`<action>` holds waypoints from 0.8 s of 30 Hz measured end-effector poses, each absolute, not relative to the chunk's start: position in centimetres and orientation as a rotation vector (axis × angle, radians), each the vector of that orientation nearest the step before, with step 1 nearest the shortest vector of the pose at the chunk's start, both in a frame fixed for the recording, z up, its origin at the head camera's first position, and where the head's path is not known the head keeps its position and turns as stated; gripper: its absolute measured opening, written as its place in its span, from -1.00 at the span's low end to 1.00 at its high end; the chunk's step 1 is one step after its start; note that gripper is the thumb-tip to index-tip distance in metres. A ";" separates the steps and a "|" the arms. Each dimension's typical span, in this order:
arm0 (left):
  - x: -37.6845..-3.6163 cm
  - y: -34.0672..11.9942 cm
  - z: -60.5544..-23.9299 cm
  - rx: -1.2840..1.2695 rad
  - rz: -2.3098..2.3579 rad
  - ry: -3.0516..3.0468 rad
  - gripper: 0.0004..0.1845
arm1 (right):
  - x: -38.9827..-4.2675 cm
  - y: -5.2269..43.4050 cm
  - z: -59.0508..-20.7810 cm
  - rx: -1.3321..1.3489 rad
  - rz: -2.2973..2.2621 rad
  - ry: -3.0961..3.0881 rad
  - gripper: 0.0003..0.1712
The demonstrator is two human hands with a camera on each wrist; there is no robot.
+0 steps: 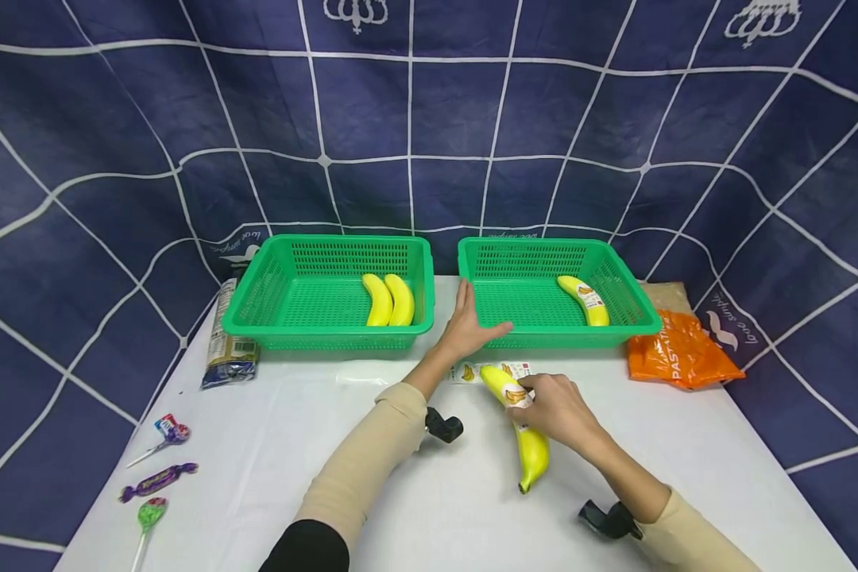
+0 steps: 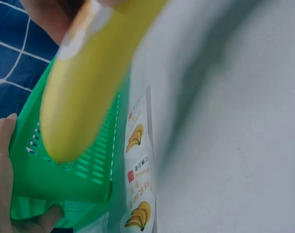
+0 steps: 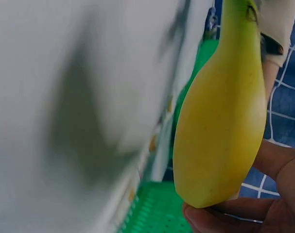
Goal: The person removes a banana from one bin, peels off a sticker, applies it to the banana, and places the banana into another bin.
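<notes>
My right hand (image 1: 554, 405) pinches a yellow toy banana (image 1: 534, 457) around its middle, its greenish stem end toward me. A white label with a banana picture (image 1: 515, 395) shows on it. In the right wrist view the banana (image 3: 220, 126) hangs above the table, its shadow apart from it. My left hand (image 1: 468, 326) stands at the near left corner of the right green basket (image 1: 529, 298), fingers straight and thumb spread along the front. In the left wrist view the banana (image 2: 89, 92) passes in front of that basket (image 2: 50, 179). Another labelled banana (image 1: 584, 300) lies inside the right basket.
The left green basket (image 1: 322, 342) holds two bananas without visible labels. A strip of banana stickers (image 1: 468, 372) lies before the right basket. Packets (image 1: 230, 349) (image 1: 682, 349) flank the baskets. Two lollipops (image 1: 152, 512) and a purple wrapped candy (image 1: 159, 481) lie at left.
</notes>
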State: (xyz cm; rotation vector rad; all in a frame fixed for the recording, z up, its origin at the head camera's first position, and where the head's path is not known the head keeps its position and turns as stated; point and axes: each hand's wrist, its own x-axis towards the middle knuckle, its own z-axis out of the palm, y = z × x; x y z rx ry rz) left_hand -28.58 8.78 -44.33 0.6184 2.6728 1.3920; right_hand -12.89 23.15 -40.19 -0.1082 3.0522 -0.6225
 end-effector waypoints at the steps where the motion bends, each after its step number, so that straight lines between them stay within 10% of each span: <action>1: -28.6 8.8 -44.3 0.615 1.392 2.671 0.26 | -13.0 23.4 -39.8 -0.113 -0.615 3.048 -0.43; 24: -28.3 8.8 -44.4 0.581 1.436 2.624 0.25 | -22.4 32.6 -28.0 -0.180 -0.416 3.040 -0.37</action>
